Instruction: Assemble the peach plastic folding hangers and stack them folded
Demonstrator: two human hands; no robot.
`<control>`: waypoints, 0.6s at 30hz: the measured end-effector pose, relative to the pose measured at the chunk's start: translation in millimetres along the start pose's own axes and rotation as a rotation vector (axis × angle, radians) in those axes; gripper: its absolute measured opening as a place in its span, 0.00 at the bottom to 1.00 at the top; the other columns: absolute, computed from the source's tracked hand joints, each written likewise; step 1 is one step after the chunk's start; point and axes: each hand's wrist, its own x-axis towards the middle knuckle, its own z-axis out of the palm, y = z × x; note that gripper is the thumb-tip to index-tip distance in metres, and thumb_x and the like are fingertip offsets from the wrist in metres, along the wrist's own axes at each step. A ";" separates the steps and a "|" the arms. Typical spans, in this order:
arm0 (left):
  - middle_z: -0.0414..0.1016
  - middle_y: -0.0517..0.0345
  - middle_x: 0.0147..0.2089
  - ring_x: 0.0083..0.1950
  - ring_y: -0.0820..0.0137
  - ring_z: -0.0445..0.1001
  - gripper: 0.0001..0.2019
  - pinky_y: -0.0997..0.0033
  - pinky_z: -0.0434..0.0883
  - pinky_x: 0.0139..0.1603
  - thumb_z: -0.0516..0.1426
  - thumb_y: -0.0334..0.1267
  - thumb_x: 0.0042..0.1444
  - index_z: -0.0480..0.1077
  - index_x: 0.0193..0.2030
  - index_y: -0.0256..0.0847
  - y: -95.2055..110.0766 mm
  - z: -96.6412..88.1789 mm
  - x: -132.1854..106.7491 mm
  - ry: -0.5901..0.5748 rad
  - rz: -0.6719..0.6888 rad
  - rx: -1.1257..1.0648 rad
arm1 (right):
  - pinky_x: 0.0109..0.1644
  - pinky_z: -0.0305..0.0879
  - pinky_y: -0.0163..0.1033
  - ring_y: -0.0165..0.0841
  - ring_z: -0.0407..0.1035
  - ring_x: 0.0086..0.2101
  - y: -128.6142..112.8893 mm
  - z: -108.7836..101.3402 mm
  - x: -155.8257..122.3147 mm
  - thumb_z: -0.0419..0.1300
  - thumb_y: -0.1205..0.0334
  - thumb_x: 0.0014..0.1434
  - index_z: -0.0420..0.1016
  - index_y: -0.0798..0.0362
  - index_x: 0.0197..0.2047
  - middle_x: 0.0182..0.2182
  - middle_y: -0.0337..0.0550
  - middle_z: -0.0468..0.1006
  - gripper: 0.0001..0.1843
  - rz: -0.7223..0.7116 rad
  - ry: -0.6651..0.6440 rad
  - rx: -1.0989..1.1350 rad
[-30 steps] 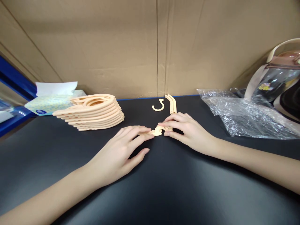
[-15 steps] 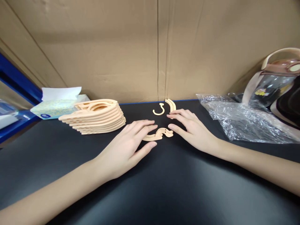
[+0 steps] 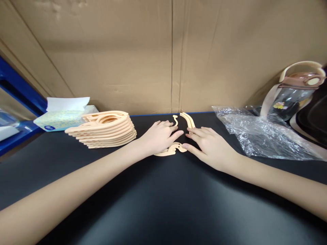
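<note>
My left hand (image 3: pixel 161 136) is stretched out flat, its fingers over the cream plastic hook (image 3: pixel 175 119) and covering its curved lower part. Under its wrist and palm side lies a cream plastic hanger piece (image 3: pixel 176 147) with small holes at its right end, partly hidden. My right hand (image 3: pixel 208 146) is open, its thumb tip at that holed end. Its index and middle fingertips rest at the near end of a pair of curved cream hanger arms (image 3: pixel 187 121). Whether either hand presses on the pieces, I cannot tell.
Stacked cream folding hangers (image 3: pixel 107 131) stand to the left, before a tissue box (image 3: pixel 65 117). At right are a crumpled clear plastic bag (image 3: pixel 260 136) and a drink bottle with a strap (image 3: pixel 291 98). A cardboard wall (image 3: pixel 122 61) closes off the back of the black table (image 3: pixel 178 204).
My left hand has moved forward and right, from beside the holed hanger piece to over the hook. My right hand has shifted only slightly, with its thumb now at the holed piece.
</note>
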 end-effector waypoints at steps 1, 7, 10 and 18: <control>0.71 0.44 0.63 0.66 0.53 0.65 0.21 0.49 0.59 0.65 0.44 0.45 0.71 0.70 0.59 0.36 0.7 -1.1 0.0 -0.004 0.014 0.007 | 0.60 0.63 0.52 0.47 0.72 0.53 -0.9 -3.4 -0.3 0.47 0.48 0.70 0.78 0.63 0.51 0.54 0.57 0.77 0.28 -0.003 0.010 -0.033; 0.74 0.43 0.58 0.62 0.55 0.68 0.23 0.50 0.56 0.65 0.44 0.46 0.71 0.75 0.51 0.32 3.4 -6.2 -4.1 0.017 0.031 0.031 | 0.42 0.69 0.46 0.43 0.77 0.35 5.2 -17.7 3.3 0.55 0.51 0.67 0.80 0.57 0.43 0.36 0.48 0.82 0.19 0.114 0.050 -0.181; 0.74 0.44 0.57 0.61 0.55 0.68 0.23 0.52 0.57 0.64 0.44 0.46 0.71 0.75 0.50 0.33 2.4 -6.1 -5.8 0.017 0.028 0.021 | 0.44 0.68 0.45 0.43 0.75 0.40 13.7 -17.1 7.6 0.55 0.54 0.67 0.79 0.56 0.47 0.43 0.49 0.80 0.17 0.150 0.034 -0.218; 0.72 0.45 0.60 0.59 0.53 0.70 0.26 0.55 0.66 0.58 0.45 0.55 0.67 0.75 0.51 0.37 1.8 -16.3 -10.6 -0.083 -0.064 -0.108 | 0.35 0.63 0.41 0.40 0.75 0.34 28.2 -19.9 12.6 0.54 0.63 0.67 0.76 0.56 0.44 0.39 0.47 0.78 0.11 0.223 -0.176 -0.211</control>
